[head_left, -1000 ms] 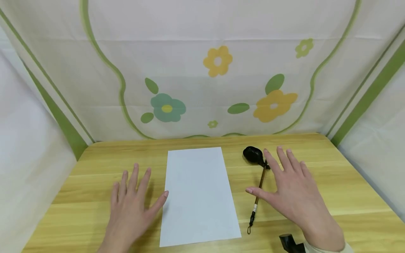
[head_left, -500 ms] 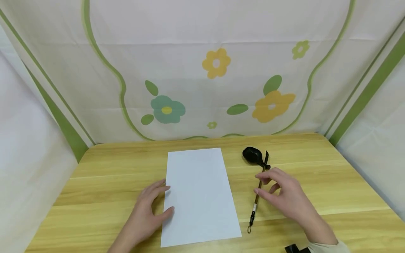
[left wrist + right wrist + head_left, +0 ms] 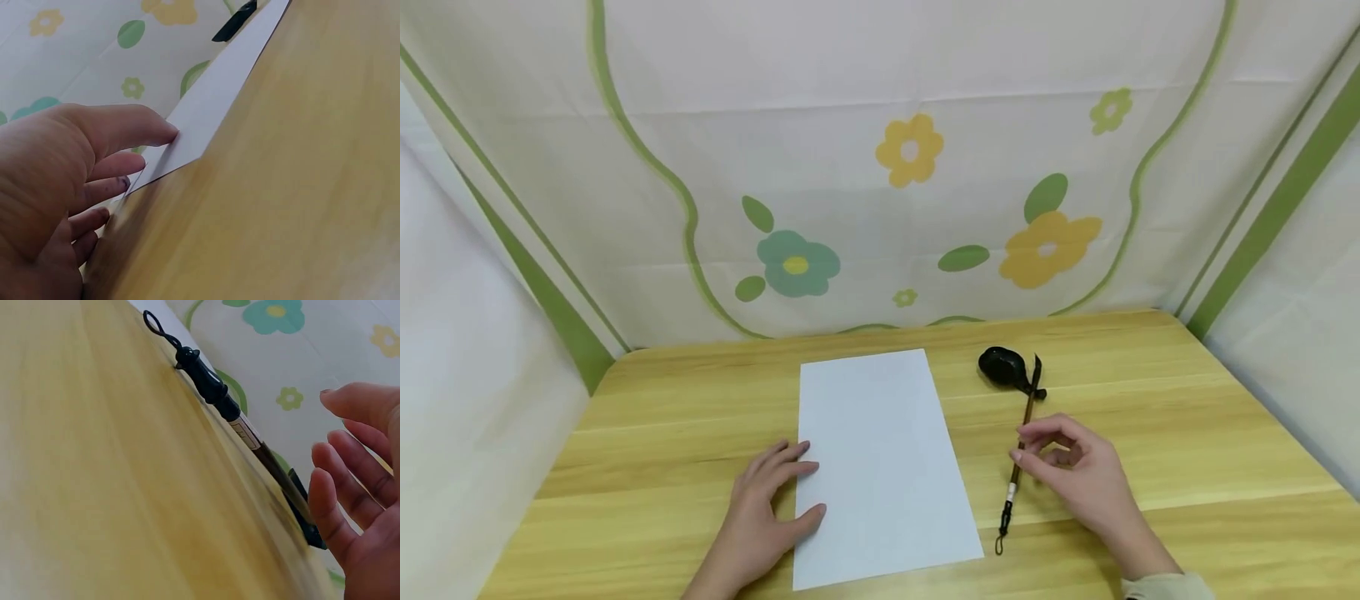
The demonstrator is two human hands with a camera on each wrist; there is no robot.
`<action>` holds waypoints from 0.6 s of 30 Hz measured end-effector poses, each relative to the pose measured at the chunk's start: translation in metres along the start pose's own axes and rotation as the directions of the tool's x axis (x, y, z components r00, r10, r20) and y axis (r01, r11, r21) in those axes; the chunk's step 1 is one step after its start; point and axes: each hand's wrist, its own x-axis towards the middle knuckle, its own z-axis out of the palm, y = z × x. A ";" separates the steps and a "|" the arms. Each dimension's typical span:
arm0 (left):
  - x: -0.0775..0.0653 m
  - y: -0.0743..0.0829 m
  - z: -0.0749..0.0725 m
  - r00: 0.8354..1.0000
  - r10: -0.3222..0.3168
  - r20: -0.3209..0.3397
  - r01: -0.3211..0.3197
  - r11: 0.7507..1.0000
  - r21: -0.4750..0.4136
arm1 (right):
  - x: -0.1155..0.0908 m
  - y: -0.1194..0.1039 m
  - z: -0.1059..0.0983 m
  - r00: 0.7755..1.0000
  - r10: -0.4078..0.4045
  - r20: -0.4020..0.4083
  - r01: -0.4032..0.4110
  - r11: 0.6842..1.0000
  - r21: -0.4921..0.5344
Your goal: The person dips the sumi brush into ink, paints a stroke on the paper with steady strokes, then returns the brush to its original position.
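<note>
Right of centre in the head view, there's the calligraphy brush (image 3: 1017,475), slanting along the wood-grain table (image 3: 647,442), hanging loop lowest, its upper end up by a glossy black dish (image 3: 1002,367). And look at the right hand (image 3: 1082,475): thumb and forefinger tips overlap the middle of the shaft, a gap between them, fingers loosely bent and not wrapped round it! Whether either tip touches, I can't tell. In the right wrist view the brush runs from upper left to lower right, passing behind the fingers. That forearm slants in from the lower right, sleeve (image 3: 1168,586) at the bottom edge. Across at lower centre-left, the left hand (image 3: 756,517), thumb and fingers spread apart, has its tips over the left edge of the white sheet of paper (image 3: 880,467), the thumb resting on it.
</note>
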 end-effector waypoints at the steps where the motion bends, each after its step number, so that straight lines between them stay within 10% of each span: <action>1: -0.001 0.000 0.000 1.000 0.002 -0.007 -0.002 1.000 0.003 | 0.000 0.002 0.000 1.000 0.005 0.004 -0.005 1.000 0.015; 18: -0.002 0.000 0.002 0.999 0.035 -0.032 -0.035 0.999 0.011 | -0.005 0.011 0.004 0.979 -0.157 0.128 0.171 0.980 -0.100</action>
